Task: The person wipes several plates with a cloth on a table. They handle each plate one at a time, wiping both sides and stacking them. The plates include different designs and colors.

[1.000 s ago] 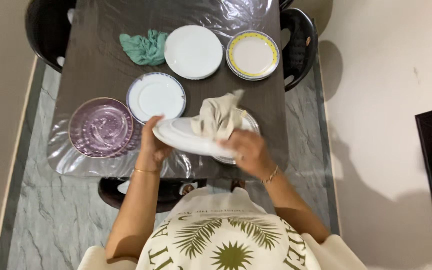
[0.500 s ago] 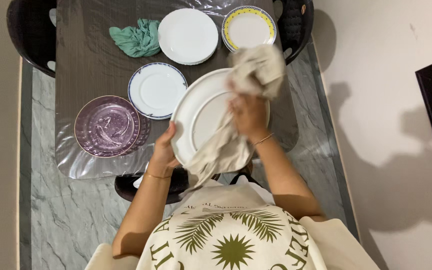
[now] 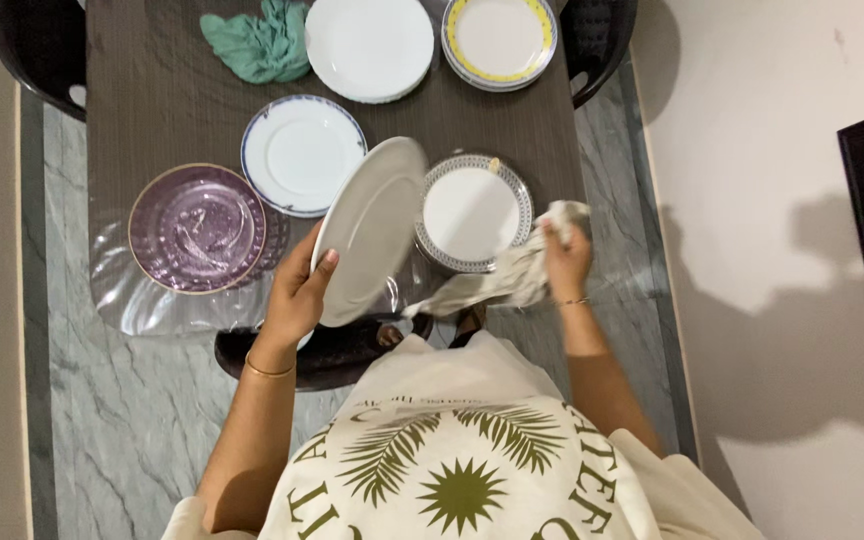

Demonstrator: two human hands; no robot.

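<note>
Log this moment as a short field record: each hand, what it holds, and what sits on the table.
left hand: grips a white plate by its lower rim, tilted, off the table
right hand: clutches a beige cloth at the table's near edge
table: dark, part-covered in clear plastic
plates on table: purple glass plate, blue-rimmed plate, patterned-rim plate, white stack, yellow-rimmed plate
other: green cloth

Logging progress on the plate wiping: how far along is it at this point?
Done, apparently: none can be confirmed as wiped from this view. In hand: left hand holds a white plate tilted over the table edge; right hand grips the beige cloth, off the plate. Possibly left: purple glass plate, blue-rimmed plate, patterned-rim plate, two stacks beyond.
</note>
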